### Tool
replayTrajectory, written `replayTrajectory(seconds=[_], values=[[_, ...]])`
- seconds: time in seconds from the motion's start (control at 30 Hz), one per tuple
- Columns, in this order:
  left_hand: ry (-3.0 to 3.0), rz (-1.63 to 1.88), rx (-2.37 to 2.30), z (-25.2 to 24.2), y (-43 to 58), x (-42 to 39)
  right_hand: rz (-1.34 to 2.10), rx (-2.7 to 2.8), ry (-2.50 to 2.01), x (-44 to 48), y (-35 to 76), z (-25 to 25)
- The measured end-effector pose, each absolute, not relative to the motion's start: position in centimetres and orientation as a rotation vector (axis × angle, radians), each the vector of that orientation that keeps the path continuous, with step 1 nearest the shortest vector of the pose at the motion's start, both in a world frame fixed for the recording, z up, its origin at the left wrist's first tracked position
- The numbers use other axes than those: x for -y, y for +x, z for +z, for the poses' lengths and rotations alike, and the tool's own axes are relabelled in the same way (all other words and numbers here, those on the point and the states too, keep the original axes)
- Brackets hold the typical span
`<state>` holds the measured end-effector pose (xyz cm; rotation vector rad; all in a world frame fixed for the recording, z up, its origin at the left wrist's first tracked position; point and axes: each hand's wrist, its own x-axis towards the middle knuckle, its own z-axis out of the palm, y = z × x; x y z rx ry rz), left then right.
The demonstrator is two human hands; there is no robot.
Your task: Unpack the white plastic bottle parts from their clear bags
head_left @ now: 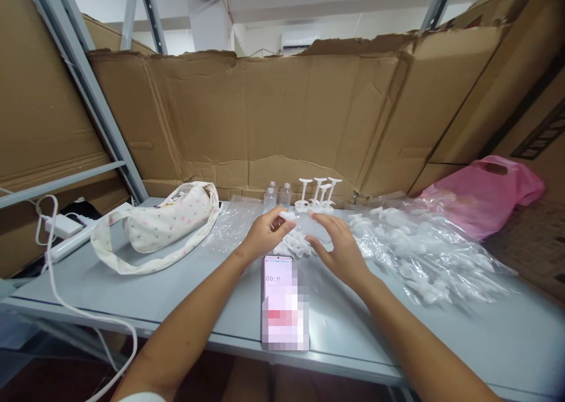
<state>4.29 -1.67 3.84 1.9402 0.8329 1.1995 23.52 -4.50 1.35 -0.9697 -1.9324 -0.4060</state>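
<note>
My left hand [265, 232] pinches a small white plastic piece [288, 215], part of which its fingers hide. Facing it, my right hand [339, 246] has its thumb and fingers on either side of a clear plastic bottle [303, 223] that lies sideways between the hands. Below them is a pile of small white plastic parts [293, 246]. Just behind stand several clear bottles [285, 196] without caps and several upright white plastic pieces with T-shaped tops [324, 191]. A phone [278, 296] with a lit screen lies in front of the pile.
To the right, clear plastic bags [415, 252] hold many white parts, with a pink bag [485, 193] behind. At left are flat clear bags [236, 219], a floral cloth bag [172, 219], a power strip [83, 234] and a white cable [92, 314]. Cardboard [273, 113] walls the grey table [198, 296].
</note>
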Motion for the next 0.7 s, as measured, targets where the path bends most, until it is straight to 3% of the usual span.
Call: replayTrajectory(seconds=[0.13,0.3,0.43,0.7], values=[[1.916,1.067,-0.902,3.6,4.2,1.4,-0.346,1.935,-0.971,4.5,23.7,1.6],[2.019,1.258,-0.893,4.0,4.2,1.7,-0.081,1.997,-0.95,4.6,24.2,2.2],[2.199,1.201,-0.964,4.7,3.7,2.1,0.008,2.037,-0.977,4.6,23.8,1.7],[1.959,1.034,-1.148,3.5,4.1,1.1,-0.469,1.99,-0.93,4.7,22.9,1.2]])
